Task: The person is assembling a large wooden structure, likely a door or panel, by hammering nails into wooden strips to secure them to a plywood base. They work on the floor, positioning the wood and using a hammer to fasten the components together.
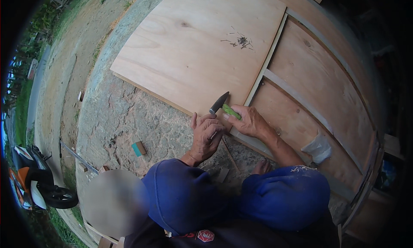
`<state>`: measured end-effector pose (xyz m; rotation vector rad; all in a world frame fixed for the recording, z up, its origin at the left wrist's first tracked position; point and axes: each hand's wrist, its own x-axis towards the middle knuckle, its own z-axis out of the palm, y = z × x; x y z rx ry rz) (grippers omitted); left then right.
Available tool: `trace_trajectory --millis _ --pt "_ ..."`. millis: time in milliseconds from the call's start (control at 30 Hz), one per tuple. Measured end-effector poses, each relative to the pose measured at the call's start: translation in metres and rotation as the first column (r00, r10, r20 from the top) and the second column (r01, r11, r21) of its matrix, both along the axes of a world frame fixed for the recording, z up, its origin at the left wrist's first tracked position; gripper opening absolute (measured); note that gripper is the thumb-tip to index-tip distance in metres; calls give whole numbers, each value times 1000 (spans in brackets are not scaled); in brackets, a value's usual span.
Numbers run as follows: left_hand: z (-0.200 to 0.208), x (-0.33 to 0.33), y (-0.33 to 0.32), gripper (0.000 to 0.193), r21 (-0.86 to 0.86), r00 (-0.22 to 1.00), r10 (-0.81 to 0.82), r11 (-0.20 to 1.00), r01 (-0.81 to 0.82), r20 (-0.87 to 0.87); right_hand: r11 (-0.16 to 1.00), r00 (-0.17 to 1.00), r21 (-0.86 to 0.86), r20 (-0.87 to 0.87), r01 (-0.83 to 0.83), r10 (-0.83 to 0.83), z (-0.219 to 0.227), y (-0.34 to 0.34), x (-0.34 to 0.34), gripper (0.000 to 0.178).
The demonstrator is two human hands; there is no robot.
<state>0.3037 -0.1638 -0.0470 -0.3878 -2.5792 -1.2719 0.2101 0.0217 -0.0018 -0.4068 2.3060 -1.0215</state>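
Observation:
My right hand (249, 122) is wrapped round the green handle of a small hammer (219, 103). Its dark metal head is over the near corner of a pale plywood sheet (180, 54), close above the fingertips of my left hand (205, 138). Those left fingers are bent and drawn together at the sheet's near edge. Whatever may be pinched between them is too small to make out. Farther up the sheet lies a loose pile of nails (242, 42).
On the right, a wooden frame (297, 99) borders plywood panels. A crumpled whitish plastic bag (317, 148) rests there. Rough stony ground holds a teal-sided wood block (139, 148) and a thin stick (231, 155). A motorcycle (38, 179) stands at far left. My bare foot (261, 166) is near the frame.

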Motion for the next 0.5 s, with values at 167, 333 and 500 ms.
trace_trajectory --millis 167,333,500 --pt "-6 -7 10 25 -6 999 -38 999 38 10 999 999 -39 32 22 -21 7 0 0 44" --pt "-15 -3 15 36 81 995 63 994 -70 83 1000 1000 -6 -4 10 -10 -1 4 0 40" --pt "-22 -1 14 37 98 990 92 990 -103 111 968 978 -232 -161 93 -132 -6 36 24 34"
